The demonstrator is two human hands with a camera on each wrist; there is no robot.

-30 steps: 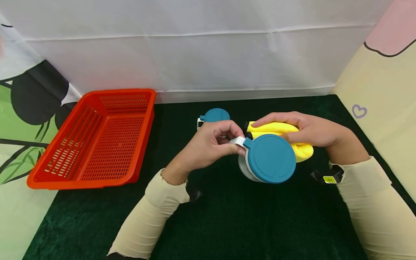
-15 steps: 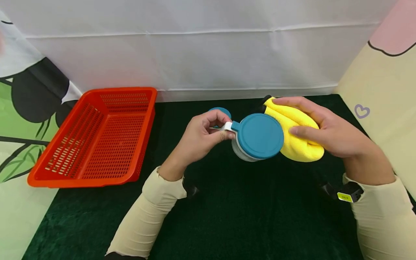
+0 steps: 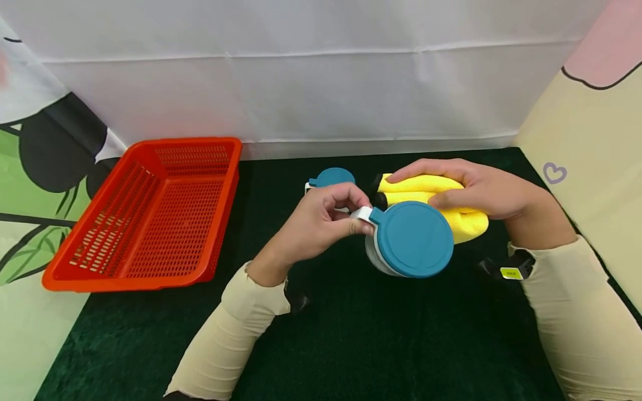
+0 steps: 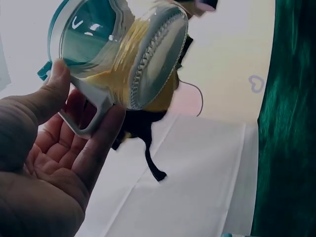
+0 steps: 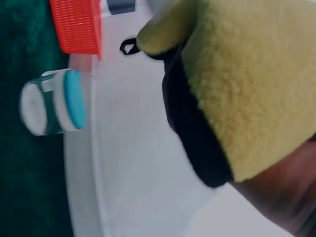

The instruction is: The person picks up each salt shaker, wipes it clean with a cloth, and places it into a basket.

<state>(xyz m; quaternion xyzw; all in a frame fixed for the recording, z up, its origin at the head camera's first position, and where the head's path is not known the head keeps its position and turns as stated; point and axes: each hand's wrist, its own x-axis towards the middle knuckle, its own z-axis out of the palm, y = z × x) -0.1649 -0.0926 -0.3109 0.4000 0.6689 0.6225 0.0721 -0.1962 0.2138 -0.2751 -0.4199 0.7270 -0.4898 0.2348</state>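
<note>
A clear glass jar with a round blue lid (image 3: 415,239) hangs tilted over the dark green cloth. My left hand (image 3: 321,223) pinches its white handle between thumb and fingers; in the left wrist view the grey-looking handle (image 4: 101,106) sits between them and the ribbed glass base shows. My right hand (image 3: 486,192) grips a folded yellow cleaning cloth (image 3: 466,227) with black edging, held against the jar's far right side. Fleecy pile and a small black loop (image 5: 129,47) of the cloth fill much of the right wrist view.
Behind my left hand, a second blue-lidded jar (image 3: 336,176) with a white handle stands on the green cloth (image 3: 381,345). An orange-red plastic basket (image 3: 165,234) is at the left. White sheeting (image 3: 321,94) closes off the back, and a printed cream panel (image 3: 592,145) the right.
Half a second ago the jar and yellow cloth were farther back, with the cloth more to the right. Since then the right hand has swung left and the jar has come nearer, much as one second ago.
</note>
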